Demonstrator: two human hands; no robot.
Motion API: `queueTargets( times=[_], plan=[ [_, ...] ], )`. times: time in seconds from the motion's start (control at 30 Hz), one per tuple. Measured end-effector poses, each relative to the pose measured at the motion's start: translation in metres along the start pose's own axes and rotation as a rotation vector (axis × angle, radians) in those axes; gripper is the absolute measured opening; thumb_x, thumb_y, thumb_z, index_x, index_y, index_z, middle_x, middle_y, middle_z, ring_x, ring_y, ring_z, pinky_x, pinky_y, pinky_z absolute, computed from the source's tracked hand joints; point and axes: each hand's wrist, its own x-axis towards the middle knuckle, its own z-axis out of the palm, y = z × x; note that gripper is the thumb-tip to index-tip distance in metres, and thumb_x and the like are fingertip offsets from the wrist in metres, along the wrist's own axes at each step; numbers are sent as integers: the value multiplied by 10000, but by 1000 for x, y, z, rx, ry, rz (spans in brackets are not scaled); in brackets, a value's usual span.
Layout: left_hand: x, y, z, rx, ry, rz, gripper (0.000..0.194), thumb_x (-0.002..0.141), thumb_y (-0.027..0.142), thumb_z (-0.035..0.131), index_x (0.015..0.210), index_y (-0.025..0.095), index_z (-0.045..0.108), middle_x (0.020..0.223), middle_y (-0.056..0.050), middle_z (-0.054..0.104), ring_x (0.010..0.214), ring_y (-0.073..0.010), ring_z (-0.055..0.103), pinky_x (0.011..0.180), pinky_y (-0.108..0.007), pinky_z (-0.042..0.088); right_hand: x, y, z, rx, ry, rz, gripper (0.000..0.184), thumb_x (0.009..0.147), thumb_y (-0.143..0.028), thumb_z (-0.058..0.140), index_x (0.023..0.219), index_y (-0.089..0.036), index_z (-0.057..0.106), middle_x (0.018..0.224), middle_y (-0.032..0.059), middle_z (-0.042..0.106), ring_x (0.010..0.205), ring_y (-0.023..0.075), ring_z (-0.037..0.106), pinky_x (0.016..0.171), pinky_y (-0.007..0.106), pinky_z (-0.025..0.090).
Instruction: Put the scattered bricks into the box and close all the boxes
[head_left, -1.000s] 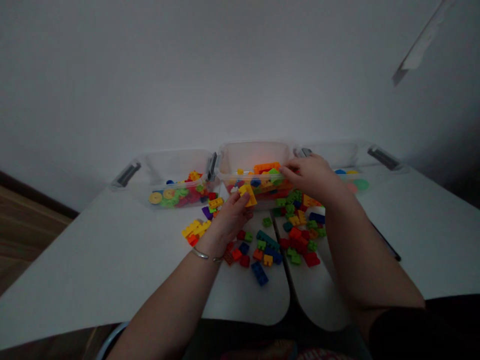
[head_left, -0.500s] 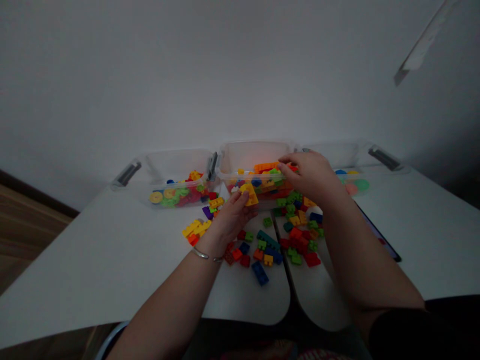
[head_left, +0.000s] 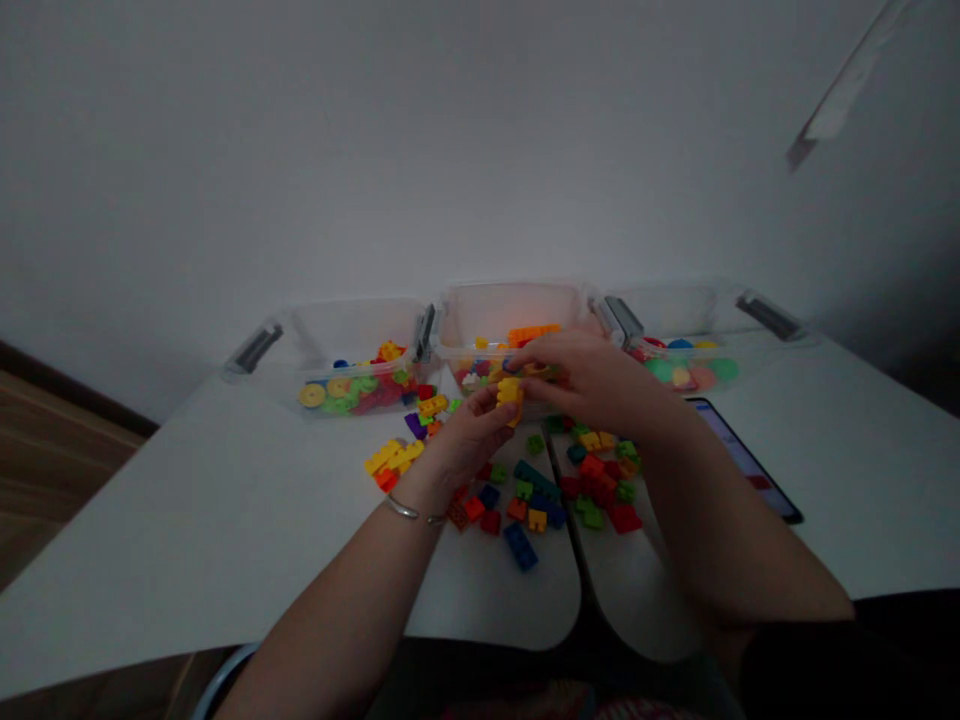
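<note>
The person's left hand (head_left: 465, 440) is clenched around a yellow plastic building brick (head_left: 510, 395), its fingertips pinching the brick from below and the left, just in front of the rim of the middle bin. The right hand (head_left: 592, 385) reaches in from the other side with its fingers curled and extended over the same spot; they come right up to the brick, but the dim light and the overlap make it impossible to tell whether they grip it or something beside it. A metal bracelet (head_left: 401, 510) circles the left wrist. Three clear plastic bins stand side by side along the far edge of the white tabletop (head_left: 225, 530), with grey latches on their ends. The left bin (head_left: 352, 355) holds yellow wheel-like discs (head_left: 313, 395) and mixed bricks, the middle bin (head_left: 510, 320) holds a jumble of bricks with a long orange brick (head_left: 532, 335) on top, and the right bin (head_left: 667, 315) holds round green and peach discs (head_left: 701, 376). Loose red, green, blue and yellow bricks (head_left: 577, 490) lie scattered on the tabletop below the bins and under the hands, spreading across a seam between two rounded table sections. A smartphone (head_left: 742, 460) lies to the right with its screen lit. A strip of wooden floor (head_left: 45, 470) shows at the far left.
</note>
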Motion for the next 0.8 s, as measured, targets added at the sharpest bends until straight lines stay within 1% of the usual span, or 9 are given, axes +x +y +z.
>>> queueTargets(
  times=[0.1, 0.23, 0.3, 0.43, 0.53, 0.6, 0.7, 0.8],
  plan=[
    [0, -1, -1, -22, -2, -51, 315, 667, 250, 776, 942, 206, 628, 874, 37, 567, 746, -69, 539, 636, -168, 428, 1, -1, 2, 9, -136, -12, 283, 911, -291, 539, 1148, -209, 671, 1144, 69, 710, 1040, 222, 640, 899, 358, 464],
    [-1, -1, 0, -35, 2, -80, 328, 655, 241, 785, 942, 204, 630, 859, 24, 571, 709, -68, 529, 600, -166, 422, 0, -2, 2, 60, -173, 76, 236, 896, -273, 545, 1087, -192, 658, 1053, 62, 720, 915, 190, 655, 782, 306, 477],
    [-1, -1, 1, -48, 10, -90, 318, 651, 227, 791, 929, 202, 638, 849, 15, 578, 692, -68, 526, 578, -161, 420, -1, -2, 2, 72, -184, 93, 216, 894, -278, 547, 1066, -197, 649, 1022, 52, 722, 882, 180, 653, 751, 292, 469],
    [-1, 1, 2, -66, 39, -108, 270, 666, 201, 778, 903, 205, 650, 817, 13, 588, 657, -68, 524, 550, -159, 419, -2, -3, 1, 58, -176, 113, 221, 894, -314, 556, 1064, -202, 642, 987, 49, 724, 856, 178, 649, 719, 283, 456],
    [-3, 3, 2, -81, 52, -104, 252, 684, 228, 770, 900, 199, 644, 829, 7, 605, 678, -79, 552, 564, -170, 438, -2, -5, 0, 53, -147, 108, 286, 898, -328, 551, 1150, -223, 637, 989, 42, 720, 827, 166, 639, 703, 273, 440],
    [-3, 4, 2, -70, 45, -81, 265, 693, 266, 771, 911, 197, 637, 827, 12, 605, 668, -77, 551, 564, -171, 440, -2, -6, 0, 47, -138, 89, 308, 904, -334, 541, 1180, -248, 644, 987, 34, 717, 808, 158, 629, 698, 270, 427],
    [-1, 3, 2, 4, 28, -1, 313, 703, 338, 773, 932, 188, 621, 798, 18, 588, 626, -65, 527, 547, -170, 416, -2, -5, -1, 37, -136, 73, 279, 899, -331, 535, 1125, -252, 678, 952, 27, 715, 783, 154, 616, 689, 270, 417],
    [2, 0, 0, 117, 71, 54, 312, 783, 461, 681, 881, 180, 588, 744, 17, 573, 569, -65, 493, 532, -191, 390, -3, -1, -5, 44, -84, 86, 261, 872, -296, 546, 1083, -226, 682, 937, 32, 706, 763, 151, 610, 684, 272, 428]
  ],
)
